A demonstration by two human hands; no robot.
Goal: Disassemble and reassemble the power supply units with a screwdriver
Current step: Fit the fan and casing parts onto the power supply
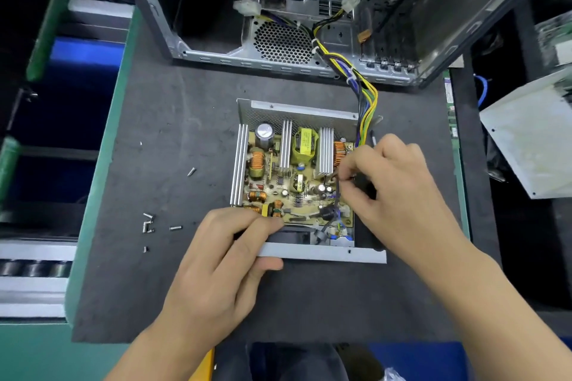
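PSU (294, 176): open sheet-metal tray at mid-mat, lid off; yellowish board with ribbed aluminium heatsinks, copper coils, a silver-topped capacitor, a yellow-taped transformer.
Left hand (223, 254): fingers curled over the PSU's near-left corner, thumb under the flat grey front lip, gripping it.
Right hand (393, 192): fingertips pinching a thin dark tool or wire over the board's right side; which, cannot tell.
Wires (365, 102): yellow, black and purple bundle, running from PSU into the case.
Case (278, 9): bare steel, honeycomb vent, behind the PSU.
Screws (148, 223): small, shiny, loose on the mat, left of the PSU.
Mat (154, 133): dark grey, felt-like.
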